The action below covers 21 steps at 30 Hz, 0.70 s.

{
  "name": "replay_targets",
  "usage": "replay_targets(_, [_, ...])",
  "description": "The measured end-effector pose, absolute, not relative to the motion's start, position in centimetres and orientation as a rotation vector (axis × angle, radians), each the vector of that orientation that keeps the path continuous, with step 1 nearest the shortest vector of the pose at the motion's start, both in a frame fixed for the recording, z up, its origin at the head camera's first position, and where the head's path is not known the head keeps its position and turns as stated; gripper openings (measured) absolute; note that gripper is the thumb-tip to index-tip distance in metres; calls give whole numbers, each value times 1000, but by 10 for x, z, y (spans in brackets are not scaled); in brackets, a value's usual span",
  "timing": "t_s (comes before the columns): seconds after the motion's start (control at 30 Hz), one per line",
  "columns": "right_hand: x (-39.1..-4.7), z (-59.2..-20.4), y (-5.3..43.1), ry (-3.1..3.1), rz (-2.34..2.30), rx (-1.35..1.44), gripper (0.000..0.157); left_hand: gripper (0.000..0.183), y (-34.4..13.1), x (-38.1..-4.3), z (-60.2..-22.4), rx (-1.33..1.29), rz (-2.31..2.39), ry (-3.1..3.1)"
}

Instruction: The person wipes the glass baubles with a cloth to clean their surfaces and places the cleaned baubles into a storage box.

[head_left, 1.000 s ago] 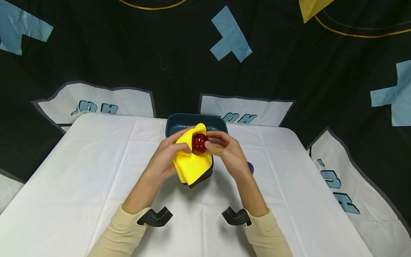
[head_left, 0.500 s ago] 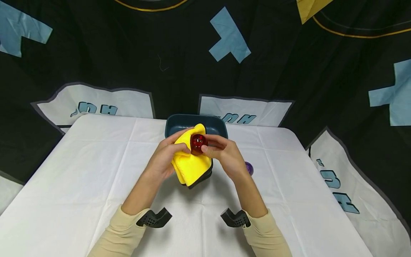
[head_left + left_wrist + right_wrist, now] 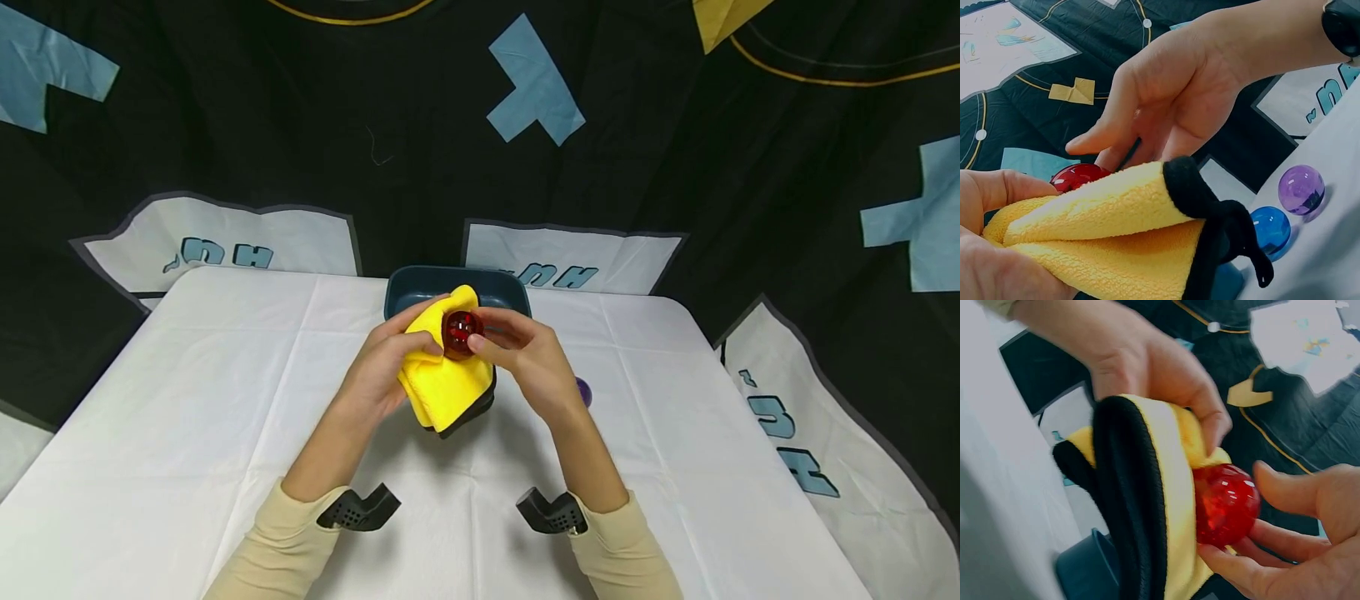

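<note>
A clear red ball [image 3: 459, 333] sits against a yellow microfiber cloth [image 3: 450, 392] with black edging, both held above the table. My left hand [image 3: 382, 358] grips the cloth from the left, its thumb over the yellow side near the ball. From the right, my right hand [image 3: 528, 358] holds the ball between thumb and fingers. In the right wrist view the red ball [image 3: 1227, 505] bulges out of the cloth, the right thumb [image 3: 1285, 487] at its upper side and the fingers below. The cloth hides much of the ball in the left wrist view.
Beyond the hands, a dark teal bin [image 3: 427, 282] stands at the table's far edge. A purple ball [image 3: 583, 392] lies on the white-covered table [image 3: 225, 400] by the right wrist; the left wrist view adds a blue ball [image 3: 1270, 231] beside it. A dark printed curtain [image 3: 420, 167] hangs behind.
The right thumb and fingers have moved slightly left and closed in on the red ball. Ball and cloth have shifted a little left; the left hand keeps its grip.
</note>
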State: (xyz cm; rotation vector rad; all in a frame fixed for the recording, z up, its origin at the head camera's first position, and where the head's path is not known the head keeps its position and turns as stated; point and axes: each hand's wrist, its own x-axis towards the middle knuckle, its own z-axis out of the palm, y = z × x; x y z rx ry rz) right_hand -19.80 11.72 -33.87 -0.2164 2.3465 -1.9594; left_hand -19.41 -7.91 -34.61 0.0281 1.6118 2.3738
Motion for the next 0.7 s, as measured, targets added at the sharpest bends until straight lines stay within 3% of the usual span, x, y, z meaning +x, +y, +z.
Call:
replay_targets(0.17, [-201, -340, 120, 2303, -1950, -237, 49, 67, -79, -194, -347, 18, 2368, 1617])
replay_targets(0.43, [-206, -345, 120, 2209, -1937, -121, 40, 66, -78, -193, -348, 1, 2352, 1623])
replay_targets(0.7, [-203, -343, 119, 2244, -2009, -185, 39, 67, -78, -194, -348, 40, 2360, 1598])
